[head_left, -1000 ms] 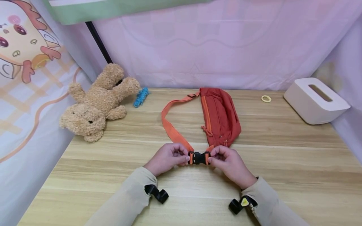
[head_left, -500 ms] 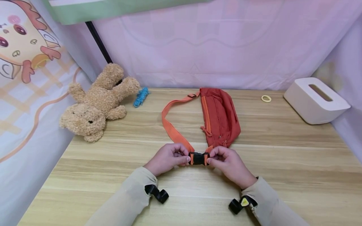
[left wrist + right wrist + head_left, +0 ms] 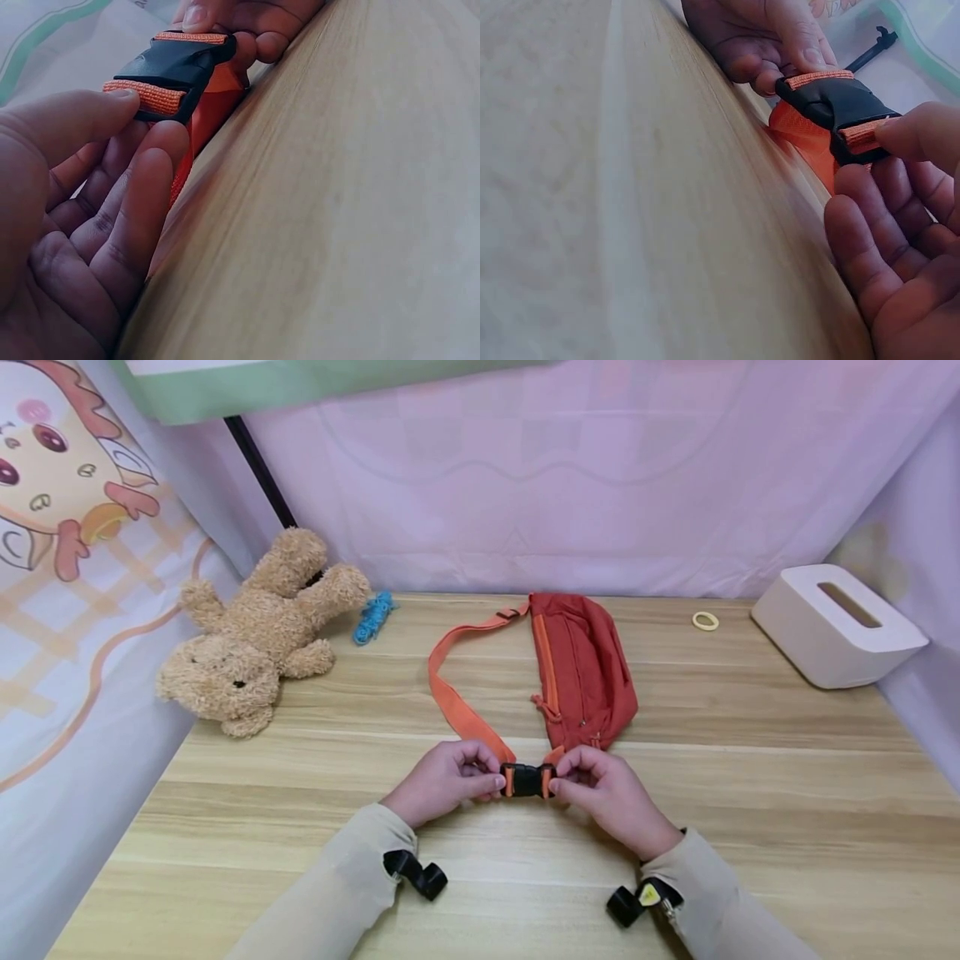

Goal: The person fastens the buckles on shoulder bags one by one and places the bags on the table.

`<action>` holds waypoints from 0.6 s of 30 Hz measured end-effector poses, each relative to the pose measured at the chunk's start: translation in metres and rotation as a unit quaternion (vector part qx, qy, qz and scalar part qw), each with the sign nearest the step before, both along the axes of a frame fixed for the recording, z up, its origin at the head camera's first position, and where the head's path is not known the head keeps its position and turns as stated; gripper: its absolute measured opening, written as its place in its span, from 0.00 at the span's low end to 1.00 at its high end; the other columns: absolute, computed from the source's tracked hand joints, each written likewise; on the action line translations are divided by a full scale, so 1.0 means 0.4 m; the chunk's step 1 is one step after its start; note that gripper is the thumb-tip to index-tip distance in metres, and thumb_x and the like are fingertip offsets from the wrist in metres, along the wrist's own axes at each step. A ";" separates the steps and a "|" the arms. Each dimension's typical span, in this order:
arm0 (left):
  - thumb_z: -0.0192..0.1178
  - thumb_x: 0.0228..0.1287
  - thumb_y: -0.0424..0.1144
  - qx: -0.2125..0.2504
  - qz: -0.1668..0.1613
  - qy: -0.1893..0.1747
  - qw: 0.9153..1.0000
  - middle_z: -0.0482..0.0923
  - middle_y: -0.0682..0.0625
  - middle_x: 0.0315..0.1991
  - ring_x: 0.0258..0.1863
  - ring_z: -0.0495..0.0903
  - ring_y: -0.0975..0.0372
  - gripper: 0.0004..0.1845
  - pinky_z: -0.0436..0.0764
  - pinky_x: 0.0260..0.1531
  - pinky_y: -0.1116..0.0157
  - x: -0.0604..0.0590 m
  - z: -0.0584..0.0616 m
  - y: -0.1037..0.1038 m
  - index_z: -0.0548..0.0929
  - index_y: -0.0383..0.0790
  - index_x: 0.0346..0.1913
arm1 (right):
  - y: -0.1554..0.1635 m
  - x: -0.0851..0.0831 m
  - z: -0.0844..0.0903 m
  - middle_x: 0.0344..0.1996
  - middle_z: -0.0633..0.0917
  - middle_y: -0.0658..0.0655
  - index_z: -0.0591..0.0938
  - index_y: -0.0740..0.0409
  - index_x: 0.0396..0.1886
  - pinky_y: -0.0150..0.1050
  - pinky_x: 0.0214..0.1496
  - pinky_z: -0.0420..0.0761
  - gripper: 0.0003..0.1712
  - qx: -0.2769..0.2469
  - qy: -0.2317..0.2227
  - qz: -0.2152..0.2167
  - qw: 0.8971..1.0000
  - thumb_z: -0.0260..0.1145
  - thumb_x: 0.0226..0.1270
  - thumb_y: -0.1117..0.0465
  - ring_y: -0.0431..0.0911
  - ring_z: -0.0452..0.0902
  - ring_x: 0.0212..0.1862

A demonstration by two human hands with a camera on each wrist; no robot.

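Note:
A red waist bag [image 3: 588, 668] lies on the wooden table, its orange strap [image 3: 455, 697] looping out to the left. The strap ends meet in a black side-release buckle [image 3: 528, 781], whose two halves sit one inside the other. With thumb and fingers my left hand [image 3: 446, 782] pinches the buckle's left end, where orange webbing [image 3: 154, 97] passes through it. My right hand [image 3: 618, 797] pinches the opposite end in the same way, thumb on the webbing [image 3: 862, 135]. Both wrist views show the buckle held close over the tabletop.
A tan teddy bear [image 3: 251, 631] lies at the left beside a bundle of blue cord [image 3: 374, 618]. Toward the back right are a pale yellow ring [image 3: 705, 622] and a white tissue box [image 3: 836, 631]. A pink curtain [image 3: 525, 510] hangs behind the table.
The buckle's right half has slid slightly left into the other, so the buckle looks shorter. The bag's lower end has shifted slightly left. In the last half second almost nothing moved.

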State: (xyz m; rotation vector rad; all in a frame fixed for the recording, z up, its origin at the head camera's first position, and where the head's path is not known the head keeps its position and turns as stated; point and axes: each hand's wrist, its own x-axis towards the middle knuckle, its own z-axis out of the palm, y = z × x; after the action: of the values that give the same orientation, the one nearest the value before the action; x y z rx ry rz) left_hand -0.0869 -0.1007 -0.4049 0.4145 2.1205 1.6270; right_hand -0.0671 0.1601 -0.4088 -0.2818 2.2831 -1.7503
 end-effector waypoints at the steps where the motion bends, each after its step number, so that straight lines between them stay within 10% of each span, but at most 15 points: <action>1: 0.67 0.67 0.36 -0.006 0.000 0.001 1.000 0.86 0.47 0.32 0.29 0.83 0.59 0.07 0.81 0.27 0.66 0.000 0.001 0.000 0.81 0.38 0.39 | 0.000 -0.001 0.000 0.38 0.83 0.59 0.81 0.60 0.37 0.34 0.35 0.80 0.06 0.000 0.000 0.000 1.000 0.71 0.65 0.66 0.47 0.78 0.35; 18: 0.69 0.65 0.34 -0.020 -0.004 0.008 1.000 0.83 0.50 0.29 0.23 0.77 0.62 0.06 0.76 0.22 0.69 0.004 0.007 -0.002 0.81 0.40 0.39 | 0.007 0.000 -0.001 0.38 0.83 0.57 0.82 0.58 0.42 0.34 0.39 0.81 0.08 0.018 0.012 0.015 1.000 0.71 0.66 0.67 0.47 0.79 0.39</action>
State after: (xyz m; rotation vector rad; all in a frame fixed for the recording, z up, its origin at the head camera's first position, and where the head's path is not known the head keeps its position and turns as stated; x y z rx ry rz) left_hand -0.0852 -0.1017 -0.4023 0.4241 2.1560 1.5796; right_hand -0.0670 0.1628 -0.4091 -0.3289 2.3125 -1.6979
